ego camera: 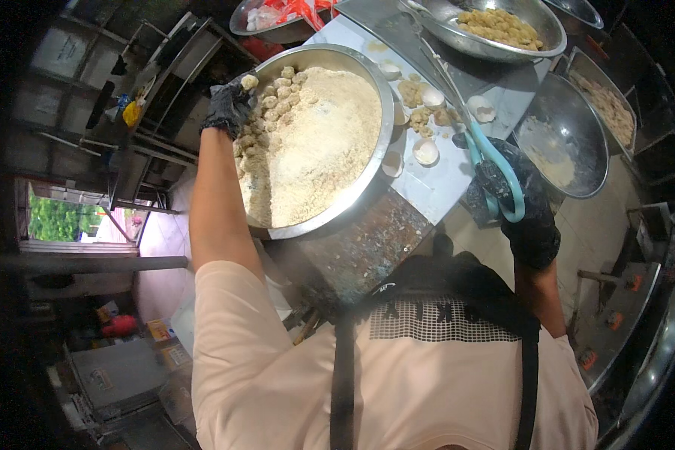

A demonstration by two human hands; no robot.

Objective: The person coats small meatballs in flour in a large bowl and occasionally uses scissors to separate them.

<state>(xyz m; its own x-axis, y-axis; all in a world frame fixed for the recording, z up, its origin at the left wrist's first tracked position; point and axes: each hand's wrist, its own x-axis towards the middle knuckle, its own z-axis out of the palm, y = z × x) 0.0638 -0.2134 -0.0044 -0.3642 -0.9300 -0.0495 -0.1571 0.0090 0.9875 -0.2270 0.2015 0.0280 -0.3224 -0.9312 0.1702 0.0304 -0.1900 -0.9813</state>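
Note:
In a black glove, my left hand [225, 109] is at the left rim of a large steel basin [386, 121]. Its fingertips pinch a small pale ball [249, 82]. Pale crumbs [329, 140] fill most of the basin, and several crumb-coated balls [270, 101] lie heaped along its left side. My right hand [531, 185], also gloved in black, grips the light blue handles of metal scissor tongs [484, 149]. The tongs' long arms reach up toward a steel bowl [503, 49] of yellowish lumps [498, 25]; their tips are hard to make out.
Cracked eggshells [426, 152] and spilled lumps of batter [412, 93] lie on the white tabletop [436, 191]. A steel bowl [588, 132] with pale residue stands at right, beside a tray [607, 104] of lumpy food. Another bowl [242, 22] holds red and white plastic bags.

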